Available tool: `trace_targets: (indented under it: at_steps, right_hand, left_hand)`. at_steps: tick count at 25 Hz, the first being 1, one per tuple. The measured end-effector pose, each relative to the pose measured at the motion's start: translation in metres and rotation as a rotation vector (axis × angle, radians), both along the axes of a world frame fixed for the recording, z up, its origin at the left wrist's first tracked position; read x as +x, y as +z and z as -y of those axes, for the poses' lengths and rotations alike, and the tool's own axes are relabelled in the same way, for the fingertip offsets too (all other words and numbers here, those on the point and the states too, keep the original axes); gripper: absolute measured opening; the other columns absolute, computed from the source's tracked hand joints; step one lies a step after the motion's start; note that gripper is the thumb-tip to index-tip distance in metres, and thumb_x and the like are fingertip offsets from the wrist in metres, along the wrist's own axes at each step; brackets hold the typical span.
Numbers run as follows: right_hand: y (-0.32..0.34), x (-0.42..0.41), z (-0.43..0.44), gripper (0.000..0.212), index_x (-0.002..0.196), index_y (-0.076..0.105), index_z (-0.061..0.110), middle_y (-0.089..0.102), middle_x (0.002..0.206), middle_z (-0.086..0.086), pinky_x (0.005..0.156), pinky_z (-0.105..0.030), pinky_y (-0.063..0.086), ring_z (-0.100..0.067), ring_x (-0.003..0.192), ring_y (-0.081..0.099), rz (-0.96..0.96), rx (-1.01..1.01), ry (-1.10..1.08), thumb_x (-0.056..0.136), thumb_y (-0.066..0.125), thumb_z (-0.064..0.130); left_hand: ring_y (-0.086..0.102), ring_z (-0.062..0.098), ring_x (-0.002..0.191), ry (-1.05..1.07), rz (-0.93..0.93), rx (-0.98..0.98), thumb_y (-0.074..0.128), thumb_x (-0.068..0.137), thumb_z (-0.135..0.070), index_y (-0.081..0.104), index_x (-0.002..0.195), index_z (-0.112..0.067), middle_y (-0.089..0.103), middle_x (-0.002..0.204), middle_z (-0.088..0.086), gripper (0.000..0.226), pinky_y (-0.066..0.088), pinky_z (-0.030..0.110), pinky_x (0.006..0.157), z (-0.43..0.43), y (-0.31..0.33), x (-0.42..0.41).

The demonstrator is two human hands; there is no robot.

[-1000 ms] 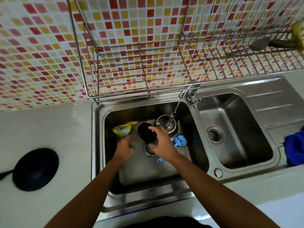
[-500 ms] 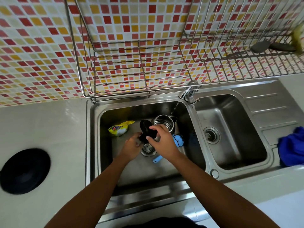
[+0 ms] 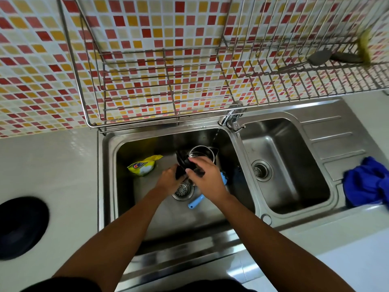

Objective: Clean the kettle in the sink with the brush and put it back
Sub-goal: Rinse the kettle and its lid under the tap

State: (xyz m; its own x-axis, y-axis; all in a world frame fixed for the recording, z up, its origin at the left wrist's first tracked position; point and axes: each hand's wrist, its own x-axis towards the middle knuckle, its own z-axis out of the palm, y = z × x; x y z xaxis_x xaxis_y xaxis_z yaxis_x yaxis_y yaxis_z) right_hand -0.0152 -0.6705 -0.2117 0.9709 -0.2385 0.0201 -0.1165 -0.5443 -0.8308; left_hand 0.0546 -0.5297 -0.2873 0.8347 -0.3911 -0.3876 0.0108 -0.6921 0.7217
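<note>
A steel kettle (image 3: pixel 201 153) stands upright in the left sink basin (image 3: pixel 126 186), its black lid (image 3: pixel 181 159) flipped open to the left. My left hand (image 3: pixel 169 180) is closed around a black part of the kettle below the lid. My right hand (image 3: pixel 208 175) grips the kettle's black handle area right beside it, so both hands meet over the drain (image 3: pixel 182 191). The light blue brush (image 3: pixel 195 202) lies on the basin floor, mostly hidden under my right wrist, with neither hand on it.
A thin stream runs from the tap (image 3: pixel 231 119) toward the kettle. A yellow packet (image 3: pixel 144 165) lies in the basin's back left. Wire dish rack (image 3: pixel 168 81) hangs overhead. The right basin (image 3: pixel 284 165), a blue cloth (image 3: pixel 366 182) and a black round base (image 3: pixel 21 226) flank the sink.
My left hand rose from the basin floor and closed on the kettle next to my right hand. The lid has swung from over the drain to up beside the opening.
</note>
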Motion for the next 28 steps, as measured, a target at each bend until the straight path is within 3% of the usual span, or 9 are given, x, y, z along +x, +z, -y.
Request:
trace_targets:
  at_steps: [4,7,9,13,16,18,24,28]
  right_hand:
    - [0.015,0.001,0.006,0.038,0.122,0.068,0.012,0.063,0.118,0.0,0.095,-0.024,0.05,-0.009,0.108,0.06,0.07,-0.049,0.02,0.086,0.068,0.026]
    - [0.026,0.005,0.016,0.035,0.119,0.069,0.007,0.065,0.113,-0.004,0.093,-0.022,0.05,-0.013,0.103,0.063,0.133,-0.034,-0.017,0.087,0.069,0.021]
    - [0.033,0.005,0.023,0.032,0.117,0.069,0.003,0.065,0.107,-0.008,0.088,-0.025,0.055,-0.017,0.097,0.066,0.142,0.073,-0.064,0.088,0.068,0.017]
    - [0.036,-0.006,0.026,0.027,0.112,0.072,0.005,0.068,0.1,-0.009,0.084,-0.03,0.057,-0.019,0.09,0.069,0.135,0.229,-0.157,0.088,0.069,0.015]
    - [0.032,-0.014,0.021,0.025,0.111,0.072,0.005,0.071,0.093,-0.003,0.079,-0.027,0.054,-0.011,0.083,0.068,0.116,0.35,-0.205,0.087,0.07,0.012]
    - [0.035,-0.02,0.017,0.028,0.114,0.071,0.005,0.071,0.09,0.001,0.079,-0.024,0.053,-0.007,0.08,0.067,0.063,0.449,-0.239,0.087,0.07,0.013]
    - [0.044,-0.029,0.011,0.033,0.119,0.067,0.004,0.074,0.095,-0.01,0.08,-0.033,0.059,-0.022,0.088,0.072,0.03,0.641,-0.316,0.089,0.069,0.016]
    - [0.054,-0.039,0.009,0.025,0.115,0.068,0.006,0.073,0.086,0.0,0.073,-0.028,0.059,-0.014,0.079,0.071,0.042,0.776,-0.354,0.091,0.066,0.011]
  left_hand:
    - [0.068,0.028,0.096,-0.05,0.052,-0.091,0.064,0.092,-0.04,0.059,0.129,-0.016,0.073,0.1,0.008,0.044,0.038,0.026,0.068,0.0,0.023,0.0]
    - [0.071,0.023,0.083,-0.091,0.154,-0.107,0.058,0.08,-0.061,0.068,0.109,-0.022,0.071,0.081,-0.003,0.05,0.05,0.034,0.072,-0.006,0.045,0.004]
    - [0.069,0.019,0.078,-0.164,0.195,-0.076,0.057,0.078,-0.064,0.07,0.1,-0.021,0.073,0.083,-0.002,0.049,0.053,0.04,0.074,-0.012,0.054,0.009]
    - [0.068,0.019,0.082,-0.37,0.193,0.142,0.058,0.081,-0.071,0.069,0.098,-0.018,0.074,0.09,0.003,0.056,0.054,0.042,0.078,-0.026,0.085,0.019]
    - [0.066,0.029,0.08,-0.492,0.189,0.341,0.066,0.087,-0.053,0.07,0.092,-0.007,0.07,0.087,0.013,0.047,0.052,0.04,0.073,-0.023,0.116,0.021]
    - [0.066,0.029,0.08,-0.529,0.148,0.426,0.068,0.086,-0.052,0.07,0.094,-0.007,0.068,0.086,0.012,0.046,0.054,0.04,0.072,-0.022,0.133,0.023]
    - [0.059,0.024,0.08,-0.623,0.195,0.621,0.069,0.085,-0.051,0.06,0.098,-0.013,0.062,0.094,0.01,0.042,0.048,0.034,0.069,-0.012,0.177,0.024]
    - [0.063,0.027,0.077,-0.665,0.212,0.717,0.07,0.084,-0.05,0.059,0.091,-0.009,0.067,0.092,0.011,0.043,0.047,0.035,0.066,0.001,0.2,0.021]
